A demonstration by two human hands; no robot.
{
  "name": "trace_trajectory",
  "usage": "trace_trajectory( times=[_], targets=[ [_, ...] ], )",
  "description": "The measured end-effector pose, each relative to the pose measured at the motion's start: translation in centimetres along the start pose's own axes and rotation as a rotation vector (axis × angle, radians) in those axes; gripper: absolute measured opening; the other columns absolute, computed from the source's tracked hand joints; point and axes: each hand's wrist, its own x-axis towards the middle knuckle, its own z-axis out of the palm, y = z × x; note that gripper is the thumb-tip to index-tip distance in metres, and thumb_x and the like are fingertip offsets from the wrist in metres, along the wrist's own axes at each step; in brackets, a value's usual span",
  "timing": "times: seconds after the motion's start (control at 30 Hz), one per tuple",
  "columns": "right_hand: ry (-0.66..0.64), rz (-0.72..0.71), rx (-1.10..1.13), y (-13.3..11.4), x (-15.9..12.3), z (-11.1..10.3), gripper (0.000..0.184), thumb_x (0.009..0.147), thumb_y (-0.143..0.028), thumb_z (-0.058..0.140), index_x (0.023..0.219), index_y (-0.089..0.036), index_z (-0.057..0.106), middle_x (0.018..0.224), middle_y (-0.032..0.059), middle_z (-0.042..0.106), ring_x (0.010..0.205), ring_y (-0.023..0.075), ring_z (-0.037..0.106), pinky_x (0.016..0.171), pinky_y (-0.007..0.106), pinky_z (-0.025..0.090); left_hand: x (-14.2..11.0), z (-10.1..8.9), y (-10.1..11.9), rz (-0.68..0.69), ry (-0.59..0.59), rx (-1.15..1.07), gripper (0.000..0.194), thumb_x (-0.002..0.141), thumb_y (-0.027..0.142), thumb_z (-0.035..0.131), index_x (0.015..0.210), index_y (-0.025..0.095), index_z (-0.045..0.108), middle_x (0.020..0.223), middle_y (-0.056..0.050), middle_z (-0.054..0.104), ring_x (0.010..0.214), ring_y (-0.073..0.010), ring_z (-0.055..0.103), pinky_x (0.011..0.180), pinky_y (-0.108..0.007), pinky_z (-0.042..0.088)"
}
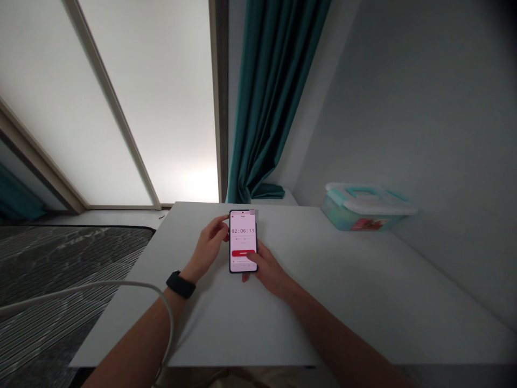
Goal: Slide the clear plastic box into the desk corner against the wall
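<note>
A smartphone is held upright above the table, its lit screen facing me with the digits 02:06:13 and a red button below them. My right hand grips its lower right side, the thumb lying over the screen near the red button and a fingertip showing below the phone. At the phone's upper left edge, my left hand has its fingers bent against the side, holding it too. A dark band is on my left wrist.
A white table lies under my arms. At its back right stands a clear plastic box with a white lid and turquoise handle. A pale cable arches across my left forearm. Behind are a teal curtain and frosted panels.
</note>
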Motion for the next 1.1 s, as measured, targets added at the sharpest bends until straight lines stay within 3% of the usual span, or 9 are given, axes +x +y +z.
trace_trajectory(
  times=[1.1],
  targets=[
    [0.017, -0.009, -0.101, -0.37, -0.43, 0.49, 0.060, 0.086, -0.031, 0.064, 0.142, -0.025, 0.046, 0.116, 0.0104, 0.067, 0.091, 0.0253, 0.068, 0.052, 0.029, 0.057, -0.29, -0.13, 0.46, -0.030, 0.034, -0.004, 0.037, 0.089, 0.041, 0.058, 0.120, 0.020, 0.061, 0.088, -0.005, 0.065, 0.084, -0.0199, 0.064, 0.068, -0.030, 0.053]
  ],
)
